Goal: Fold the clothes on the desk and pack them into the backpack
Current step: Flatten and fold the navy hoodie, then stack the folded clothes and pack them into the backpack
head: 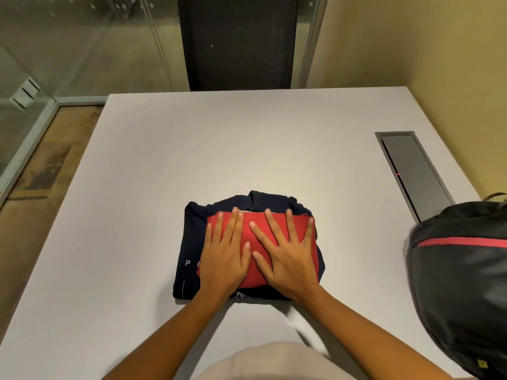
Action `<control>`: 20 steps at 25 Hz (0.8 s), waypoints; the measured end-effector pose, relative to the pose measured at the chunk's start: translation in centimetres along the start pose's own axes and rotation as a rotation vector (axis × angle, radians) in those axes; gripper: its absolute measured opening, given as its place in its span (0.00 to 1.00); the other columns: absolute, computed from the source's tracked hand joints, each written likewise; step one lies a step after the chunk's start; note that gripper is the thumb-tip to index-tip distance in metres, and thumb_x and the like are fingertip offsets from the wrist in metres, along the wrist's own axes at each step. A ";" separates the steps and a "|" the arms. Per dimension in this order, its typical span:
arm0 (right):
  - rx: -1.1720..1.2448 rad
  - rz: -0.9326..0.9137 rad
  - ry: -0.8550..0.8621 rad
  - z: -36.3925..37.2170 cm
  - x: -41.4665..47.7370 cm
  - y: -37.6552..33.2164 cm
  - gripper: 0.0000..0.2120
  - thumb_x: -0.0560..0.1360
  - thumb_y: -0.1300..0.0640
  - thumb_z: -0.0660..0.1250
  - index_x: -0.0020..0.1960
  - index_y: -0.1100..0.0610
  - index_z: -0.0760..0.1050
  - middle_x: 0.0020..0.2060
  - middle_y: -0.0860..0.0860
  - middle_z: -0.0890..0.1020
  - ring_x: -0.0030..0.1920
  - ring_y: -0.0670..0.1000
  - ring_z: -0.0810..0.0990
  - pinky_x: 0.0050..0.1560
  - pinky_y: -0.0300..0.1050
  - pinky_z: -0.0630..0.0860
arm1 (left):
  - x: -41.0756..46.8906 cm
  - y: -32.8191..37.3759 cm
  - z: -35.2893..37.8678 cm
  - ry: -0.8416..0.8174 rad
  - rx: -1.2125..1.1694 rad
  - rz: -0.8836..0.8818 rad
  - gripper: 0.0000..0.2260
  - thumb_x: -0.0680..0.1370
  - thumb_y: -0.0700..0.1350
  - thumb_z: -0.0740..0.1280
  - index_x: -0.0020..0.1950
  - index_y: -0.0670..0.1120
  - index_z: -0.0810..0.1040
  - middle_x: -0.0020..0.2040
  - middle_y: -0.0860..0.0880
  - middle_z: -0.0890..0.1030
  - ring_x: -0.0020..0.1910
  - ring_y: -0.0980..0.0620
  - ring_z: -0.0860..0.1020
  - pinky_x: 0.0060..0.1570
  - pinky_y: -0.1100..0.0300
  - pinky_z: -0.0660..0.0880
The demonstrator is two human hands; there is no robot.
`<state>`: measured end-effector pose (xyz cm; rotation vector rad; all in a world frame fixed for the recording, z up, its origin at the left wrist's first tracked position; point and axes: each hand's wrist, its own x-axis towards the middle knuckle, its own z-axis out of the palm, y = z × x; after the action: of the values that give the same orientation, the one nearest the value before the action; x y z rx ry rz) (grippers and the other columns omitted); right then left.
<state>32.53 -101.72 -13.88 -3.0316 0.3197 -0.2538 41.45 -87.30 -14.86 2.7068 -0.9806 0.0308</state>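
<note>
A folded red garment [253, 237] lies on top of a folded navy garment [192, 242] with white lettering, near the front middle of the grey desk [192, 149]. My left hand [223, 256] and my right hand [288, 253] rest flat on the red garment, side by side, fingers spread, gripping nothing. A black backpack [461, 283] with a red stripe sits at the desk's right edge, apart from the pile; whether it is unzipped cannot be seen.
A grey cable hatch [411, 171] is set into the desk at the right, behind the backpack. A black mesh chair back [238, 42] stands beyond the far edge. Glass partition and wooden floor lie to the left.
</note>
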 end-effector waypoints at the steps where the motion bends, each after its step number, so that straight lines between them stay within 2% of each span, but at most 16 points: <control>1: 0.006 -0.012 0.000 0.2 0.5 0.3 0.26 0.80 0.37 0.51 0.76 0.41 0.59 0.78 0.50 0.57 0.77 0.64 0.48 0.68 0.77 0.48 | 0.5 0.0 0.2 0.003 0.007 -0.011 0.27 0.80 0.52 0.51 0.78 0.45 0.56 0.78 0.48 0.56 0.77 0.46 0.52 0.74 0.44 0.55; 6: -0.025 -0.048 -0.031 0.5 2.8 1.3 0.26 0.80 0.38 0.50 0.77 0.42 0.56 0.78 0.49 0.55 0.78 0.62 0.46 0.69 0.76 0.46 | 2.2 0.1 0.4 0.012 0.028 -0.072 0.26 0.80 0.51 0.51 0.77 0.44 0.59 0.77 0.47 0.60 0.76 0.44 0.57 0.73 0.43 0.57; 8: -0.007 -0.052 -0.030 0.3 2.9 1.3 0.26 0.80 0.39 0.51 0.77 0.43 0.59 0.78 0.49 0.57 0.78 0.62 0.49 0.69 0.75 0.47 | 2.4 0.0 0.3 0.014 -0.002 -0.067 0.26 0.80 0.51 0.51 0.76 0.44 0.61 0.76 0.47 0.63 0.76 0.44 0.59 0.72 0.43 0.59; 11: 0.040 -0.017 0.001 -0.4 3.0 0.9 0.25 0.80 0.42 0.52 0.74 0.48 0.67 0.75 0.51 0.66 0.76 0.62 0.59 0.70 0.74 0.49 | 2.5 0.2 -0.5 0.050 -0.107 -0.088 0.26 0.79 0.52 0.49 0.76 0.45 0.63 0.74 0.48 0.66 0.75 0.46 0.61 0.73 0.44 0.57; 14: 0.190 0.082 0.134 -1.7 2.4 -0.1 0.21 0.79 0.48 0.55 0.67 0.55 0.74 0.69 0.53 0.74 0.72 0.60 0.66 0.70 0.72 0.55 | 2.6 1.2 -2.1 0.113 -0.315 -0.166 0.25 0.80 0.50 0.48 0.75 0.45 0.62 0.72 0.47 0.69 0.74 0.49 0.62 0.76 0.49 0.51; 17: 0.310 0.137 0.338 -3.0 0.7 -0.3 0.16 0.78 0.55 0.58 0.62 0.57 0.77 0.65 0.52 0.77 0.70 0.56 0.70 0.73 0.65 0.55 | 2.1 2.8 -4.1 0.173 -0.478 -0.136 0.22 0.80 0.48 0.50 0.74 0.45 0.64 0.71 0.48 0.71 0.72 0.51 0.66 0.75 0.50 0.55; 20: 0.355 0.226 0.482 -4.6 -1.5 0.1 0.14 0.78 0.60 0.60 0.60 0.57 0.78 0.62 0.52 0.79 0.69 0.53 0.71 0.74 0.63 0.55 | 1.7 4.5 -5.4 0.147 -0.609 -0.067 0.17 0.82 0.44 0.53 0.71 0.47 0.68 0.68 0.52 0.72 0.69 0.54 0.67 0.72 0.50 0.60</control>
<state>30.26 -101.84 -9.59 -2.5246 0.5725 -0.9159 40.24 -90.35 -8.42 2.1407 -0.7093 -0.0704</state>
